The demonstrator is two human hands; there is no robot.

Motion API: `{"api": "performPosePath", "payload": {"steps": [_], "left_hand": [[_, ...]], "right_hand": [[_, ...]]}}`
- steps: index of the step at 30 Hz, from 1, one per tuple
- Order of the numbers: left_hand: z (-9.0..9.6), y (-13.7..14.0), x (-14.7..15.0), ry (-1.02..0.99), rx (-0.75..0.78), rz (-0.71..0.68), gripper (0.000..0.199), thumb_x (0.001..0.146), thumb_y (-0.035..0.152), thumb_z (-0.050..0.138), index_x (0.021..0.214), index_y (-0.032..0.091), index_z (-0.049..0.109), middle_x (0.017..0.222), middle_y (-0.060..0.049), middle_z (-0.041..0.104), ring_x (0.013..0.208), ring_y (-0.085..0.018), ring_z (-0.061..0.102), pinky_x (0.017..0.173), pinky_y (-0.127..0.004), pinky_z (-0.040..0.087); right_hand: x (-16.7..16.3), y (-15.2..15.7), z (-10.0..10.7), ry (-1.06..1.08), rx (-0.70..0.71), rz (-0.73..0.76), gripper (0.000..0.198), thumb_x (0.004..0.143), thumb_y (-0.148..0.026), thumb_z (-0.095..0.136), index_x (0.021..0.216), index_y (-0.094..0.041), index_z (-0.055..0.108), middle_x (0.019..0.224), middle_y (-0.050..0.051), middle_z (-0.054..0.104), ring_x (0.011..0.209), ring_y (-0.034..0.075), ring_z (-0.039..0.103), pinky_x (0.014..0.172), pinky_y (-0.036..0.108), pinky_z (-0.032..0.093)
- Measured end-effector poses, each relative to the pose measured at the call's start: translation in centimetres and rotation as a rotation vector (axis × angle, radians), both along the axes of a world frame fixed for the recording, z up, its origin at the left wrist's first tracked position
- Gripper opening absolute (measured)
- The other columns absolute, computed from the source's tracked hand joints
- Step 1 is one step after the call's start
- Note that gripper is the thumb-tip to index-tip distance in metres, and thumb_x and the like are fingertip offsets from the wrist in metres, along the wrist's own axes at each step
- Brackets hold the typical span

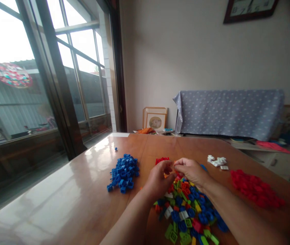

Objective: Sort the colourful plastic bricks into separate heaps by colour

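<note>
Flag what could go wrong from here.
The left hand and right hand, together at the far end of the mixed-colour heap of plastic bricks, might scatter pieces. The small blue piece lying apart from the heap of blue plastic bricks could be overlooked. Red plastic bricks heaped near the glossy brown table's edge might fall if bumped.

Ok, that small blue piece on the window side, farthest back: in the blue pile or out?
Out: the small blue piece lies by itself beyond the blue pile, with tabletop showing between them.
</note>
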State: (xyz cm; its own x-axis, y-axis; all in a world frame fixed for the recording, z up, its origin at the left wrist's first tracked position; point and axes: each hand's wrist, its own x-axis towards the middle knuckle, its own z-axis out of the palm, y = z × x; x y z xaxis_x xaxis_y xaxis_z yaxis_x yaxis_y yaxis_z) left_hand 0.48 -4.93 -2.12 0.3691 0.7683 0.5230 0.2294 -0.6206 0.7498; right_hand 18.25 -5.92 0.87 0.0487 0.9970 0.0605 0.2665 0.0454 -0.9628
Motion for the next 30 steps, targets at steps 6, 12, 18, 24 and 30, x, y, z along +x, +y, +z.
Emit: {"api": "performPosePath", "payload": {"steps": [6,12,18,24,30], "left_hand": [[-0.3,0.8,-0.3,0.030,-0.015,0.147,0.028,0.089,0.028,0.063,0.116,0.018,0.064,0.098,-0.006,0.070,0.087,-0.017,0.063,0.075,-0.026,0.047],[-0.4,1.1,-0.5,0.057,-0.019,0.200,0.022,0.090,0.030,0.062,0.109,0.020,0.067,0.098,-0.005,0.070,0.087,-0.017,0.062,0.074,-0.027,0.047],[0.4,0.7,-0.7,0.088,-0.010,0.230,0.016,0.088,0.028,0.062,0.100,0.020,0.069,0.091,-0.004,0.069,0.083,-0.017,0.061,0.071,-0.025,0.044],[0.7,0.7,-0.9,0.098,-0.020,0.247,0.017,0.089,0.030,0.061,0.100,0.020,0.069,0.092,-0.004,0.069,0.083,-0.017,0.062,0.071,-0.026,0.043],[0.4,1.1,-1.0,0.099,-0.039,0.298,0.018,0.087,0.028,0.061,0.100,0.019,0.070,0.090,-0.004,0.070,0.081,-0.017,0.062,0.070,-0.026,0.044]], "right_hand": [[4.0,3.4,-0.9,-0.285,0.006,-0.208,0.019,0.076,-0.034,0.059,0.081,-0.017,0.067,0.066,0.001,0.067,0.058,0.013,0.057,0.053,0.022,0.041],[7.2,6.7,-2.8,-0.469,-0.071,-0.325,0.013,0.073,-0.028,0.063,0.076,-0.018,0.070,0.058,0.002,0.066,0.057,0.015,0.058,0.052,0.023,0.036],[7.1,8.8,-3.6,-0.630,-0.151,-0.341,0.009,0.071,-0.027,0.066,0.066,-0.020,0.070,0.055,0.004,0.066,0.055,0.018,0.060,0.053,0.026,0.035],[6.8,10.7,-3.9,-0.746,-0.204,-0.321,0.015,0.069,-0.025,0.069,0.055,-0.021,0.068,0.048,0.006,0.062,0.056,0.020,0.062,0.053,0.028,0.035],[7.3,11.0,-4.5,-0.770,-0.195,-0.312,0.020,0.073,-0.024,0.063,0.054,-0.019,0.067,0.052,0.008,0.065,0.051,0.018,0.060,0.053,0.028,0.034]]}}
